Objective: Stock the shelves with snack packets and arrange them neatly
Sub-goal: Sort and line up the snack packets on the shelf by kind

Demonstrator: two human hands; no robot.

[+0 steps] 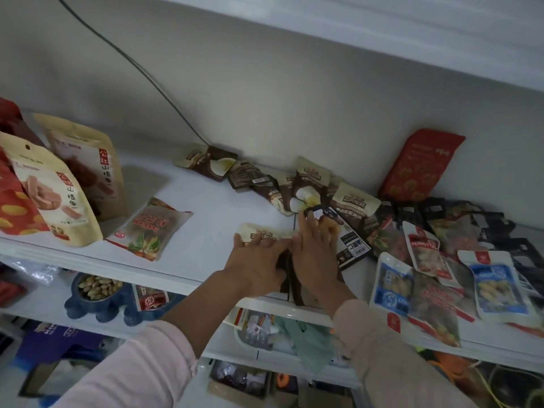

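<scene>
While both hands meet at the middle of the white shelf (pixel 206 198), I read the left hand (pixel 253 260) as flat and open, its fingers spread straight over a cream-topped packet (pixel 265 231) lying on the shelf board. At its 3 o'clock, touching it, the right hand (pixel 315 254) also lies with fingers stretched out. It presses on a stack of dark brown packets (pixel 290 278) whose ends stick out below the two palms at the shelf's front edge. I cannot tell whether its thumb hooks under the stack.

At 12 o'clock from the hands a loose row of brown-and-cream packets (pixel 250 178) runs along the back wall. At 9 o'clock a peanut packet (pixel 150 228) lies flat, and beyond it two tan pouches (pixel 85 169) stand upright beside a red pouch (pixel 14 213). At 3 o'clock a black packet (pixel 351 242) with a white label lies just beside the right hand's fingers. Past it an untidy heap holds blue-and-white packets (pixel 497 284). At 1 o'clock a red bag (pixel 421 166) leans on the wall. On the lower shelf at 8 o'clock sits a bowl of nuts (pixel 98 287).
</scene>
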